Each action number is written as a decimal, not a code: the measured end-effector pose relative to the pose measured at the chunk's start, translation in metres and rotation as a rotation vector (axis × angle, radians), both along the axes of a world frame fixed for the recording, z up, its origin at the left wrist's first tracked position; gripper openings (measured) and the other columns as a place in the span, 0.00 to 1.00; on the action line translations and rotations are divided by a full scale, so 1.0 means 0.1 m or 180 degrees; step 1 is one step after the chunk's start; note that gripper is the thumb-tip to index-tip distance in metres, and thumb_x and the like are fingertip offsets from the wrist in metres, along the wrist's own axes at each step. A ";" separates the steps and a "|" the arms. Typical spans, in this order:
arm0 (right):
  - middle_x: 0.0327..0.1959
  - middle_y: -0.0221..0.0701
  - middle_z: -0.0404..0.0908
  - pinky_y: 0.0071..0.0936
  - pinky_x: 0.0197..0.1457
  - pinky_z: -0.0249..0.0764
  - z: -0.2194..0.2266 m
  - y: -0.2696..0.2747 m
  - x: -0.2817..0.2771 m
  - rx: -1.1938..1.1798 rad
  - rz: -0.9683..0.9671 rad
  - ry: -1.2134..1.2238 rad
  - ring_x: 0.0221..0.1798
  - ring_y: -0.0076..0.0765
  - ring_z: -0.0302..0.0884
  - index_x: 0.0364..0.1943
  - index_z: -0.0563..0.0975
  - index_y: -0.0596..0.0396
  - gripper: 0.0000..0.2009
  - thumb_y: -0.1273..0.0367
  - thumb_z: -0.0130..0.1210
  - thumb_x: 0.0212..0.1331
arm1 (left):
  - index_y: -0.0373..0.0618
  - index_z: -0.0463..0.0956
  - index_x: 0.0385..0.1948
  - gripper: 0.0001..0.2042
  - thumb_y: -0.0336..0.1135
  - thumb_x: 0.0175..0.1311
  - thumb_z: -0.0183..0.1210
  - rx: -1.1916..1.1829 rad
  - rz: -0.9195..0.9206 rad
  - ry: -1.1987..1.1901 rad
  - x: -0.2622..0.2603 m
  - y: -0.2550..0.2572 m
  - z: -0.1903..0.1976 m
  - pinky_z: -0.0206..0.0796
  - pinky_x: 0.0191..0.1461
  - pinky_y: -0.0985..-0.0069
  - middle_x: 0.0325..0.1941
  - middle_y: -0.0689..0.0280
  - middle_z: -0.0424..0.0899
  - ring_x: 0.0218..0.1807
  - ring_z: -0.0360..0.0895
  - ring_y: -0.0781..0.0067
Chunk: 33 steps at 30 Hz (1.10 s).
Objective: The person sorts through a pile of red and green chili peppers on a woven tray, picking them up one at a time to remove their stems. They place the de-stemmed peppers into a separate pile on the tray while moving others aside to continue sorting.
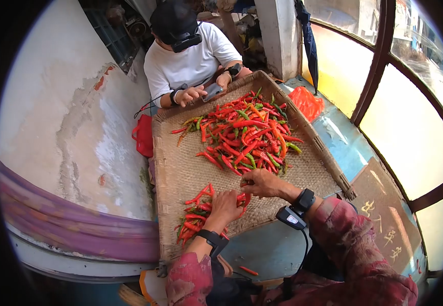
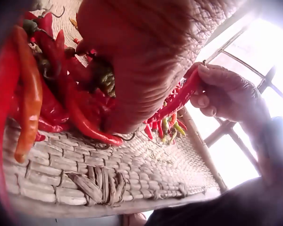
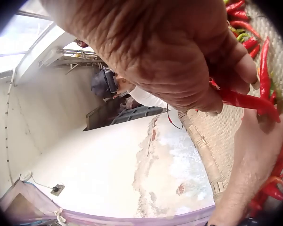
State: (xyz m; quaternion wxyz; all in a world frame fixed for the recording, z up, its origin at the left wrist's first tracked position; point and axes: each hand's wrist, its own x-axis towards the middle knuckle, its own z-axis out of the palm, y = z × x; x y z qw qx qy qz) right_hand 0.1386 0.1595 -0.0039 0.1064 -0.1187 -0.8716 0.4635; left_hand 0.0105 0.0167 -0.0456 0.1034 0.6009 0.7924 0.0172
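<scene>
My right hand (image 1: 263, 182) pinches a red chili pepper (image 2: 181, 98) near its stem end, between thumb and fingers. In the right wrist view the chili's curved tip (image 3: 269, 112) points past the left forearm. My left hand (image 1: 223, 208) lies over the smaller, nearer pile of chili peppers (image 1: 193, 220), just left of the right hand. Its fingertips are hidden among the chilies, and I cannot tell whether they grip one. A larger pile of red, orange and green chilies (image 1: 249, 135) lies farther back on the woven tray (image 1: 180, 168).
Across the tray sits a person in a white shirt (image 1: 191, 66), holding a phone (image 1: 212, 92). A red plastic bag (image 1: 306, 103) lies right of the tray, a red bag (image 1: 143, 135) at its left. A peeling wall (image 1: 68, 127) stands left, windows right. One loose chili (image 1: 249, 271) lies below the near edge.
</scene>
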 end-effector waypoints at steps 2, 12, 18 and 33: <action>0.28 0.44 0.78 0.34 0.38 0.72 0.00 0.09 -0.01 0.0049 -0.0061 -0.0070 0.33 0.41 0.78 0.34 0.79 0.61 0.14 0.63 0.58 0.49 | 0.41 0.72 0.40 0.18 0.37 0.45 0.60 -0.0124 -0.0021 0.0074 0.03 -0.06 0.12 0.58 0.55 0.56 0.41 0.57 0.78 0.50 0.72 0.57; 0.38 0.37 0.73 0.27 0.36 0.75 0.16 0.35 -0.17 -0.2978 -0.1380 0.1439 0.34 0.29 0.73 0.56 0.62 0.71 0.25 0.66 0.52 0.59 | 0.36 0.71 0.38 0.19 0.36 0.45 0.62 0.0859 0.0114 -0.0132 -0.10 -0.37 0.17 0.62 0.48 0.58 0.35 0.49 0.77 0.42 0.74 0.48; 0.40 0.37 0.76 0.30 0.43 0.74 -0.02 -0.10 -0.26 -0.0311 -0.0213 0.0193 0.42 0.37 0.75 0.48 0.73 0.62 0.19 0.61 0.54 0.59 | 0.35 0.69 0.42 0.19 0.36 0.50 0.61 0.1095 0.0566 -0.0857 -0.09 -0.28 0.41 0.65 0.46 0.57 0.36 0.49 0.78 0.42 0.76 0.48; 0.32 0.43 0.79 0.41 0.42 0.72 -0.17 -0.19 -0.14 0.0730 0.0698 -0.0081 0.40 0.50 0.77 0.39 0.76 0.55 0.13 0.69 0.59 0.48 | 0.40 0.68 0.44 0.18 0.30 0.51 0.61 0.0720 0.0202 -0.0763 -0.01 -0.31 0.42 0.68 0.39 0.61 0.36 0.51 0.79 0.39 0.77 0.49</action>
